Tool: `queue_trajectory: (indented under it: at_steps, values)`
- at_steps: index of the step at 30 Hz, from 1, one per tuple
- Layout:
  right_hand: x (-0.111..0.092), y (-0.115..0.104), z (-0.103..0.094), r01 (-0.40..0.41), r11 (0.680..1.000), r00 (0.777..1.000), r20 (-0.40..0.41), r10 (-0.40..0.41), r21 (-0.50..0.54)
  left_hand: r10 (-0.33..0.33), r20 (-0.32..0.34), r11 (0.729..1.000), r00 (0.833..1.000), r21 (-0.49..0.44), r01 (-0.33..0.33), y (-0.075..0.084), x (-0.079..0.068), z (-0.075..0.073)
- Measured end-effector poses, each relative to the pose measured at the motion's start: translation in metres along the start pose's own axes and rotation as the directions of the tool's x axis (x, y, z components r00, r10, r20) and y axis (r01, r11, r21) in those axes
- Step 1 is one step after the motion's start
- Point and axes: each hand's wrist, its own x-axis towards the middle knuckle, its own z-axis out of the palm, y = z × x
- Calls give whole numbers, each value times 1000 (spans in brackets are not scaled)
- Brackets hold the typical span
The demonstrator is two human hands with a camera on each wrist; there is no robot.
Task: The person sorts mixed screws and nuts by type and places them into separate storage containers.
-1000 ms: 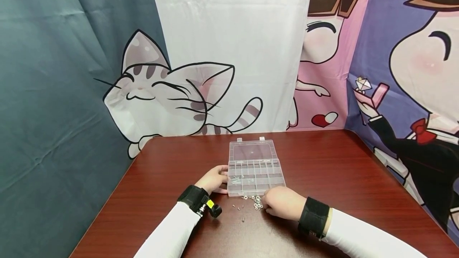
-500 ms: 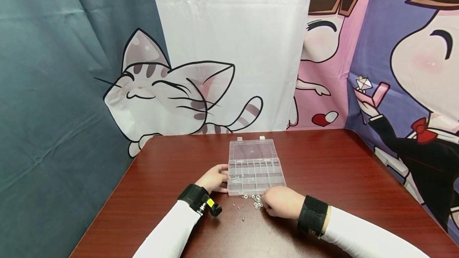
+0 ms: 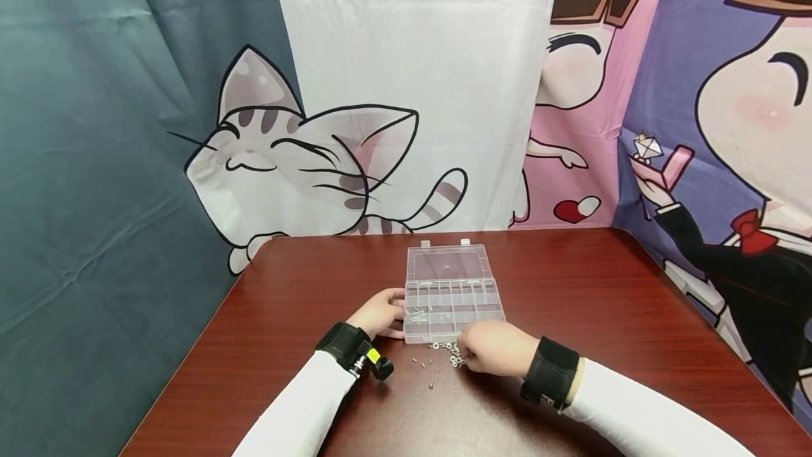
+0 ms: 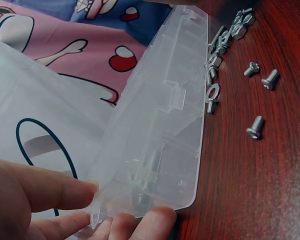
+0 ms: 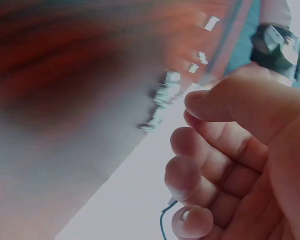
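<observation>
A clear plastic compartment box (image 3: 438,338) stands on the table with its lid laid back. My left hand (image 3: 378,313) grips its left side, thumb and fingers at the corner in the left wrist view. A few screws (image 4: 149,175) show through the wall of the near-left compartment. Along the front edge lies a line of nuts, washers and screws (image 4: 222,41). My right hand (image 3: 496,348) is beside this line at the box's front right corner. Its fingers are curled and thumb meets forefinger (image 5: 210,107); no item shows between them, though a small one could be hidden.
Several loose screws (image 4: 256,127) lie on the red-brown table (image 3: 545,273) in front of the box. The transparent lid (image 3: 447,265) extends toward the table's far edge. A printed cloth (image 3: 419,55) hangs behind the table.
My right hand has shifted slightly left and away from me, closer to the nuts and the box front. The left hand keeps its place on the box. The head view has tilted slightly.
</observation>
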Motion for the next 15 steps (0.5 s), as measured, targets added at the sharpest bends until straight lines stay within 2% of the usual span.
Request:
queue_trajectory:
  at_steps: [5,10,15]
  values:
    - [21,3,-6,-5,998,999,-47,8,56,-1,-11,1000,1000,3,1,2,-2,0]
    - [47,-1,-11,-54,991,997,-45,60,125,8,-9,1000,1000,-2,-8,0,-2,0]
    - [72,-6,-8,-90,991,992,-74,98,101,13,-6,1000,1000,8,-13,-2,-2,0]
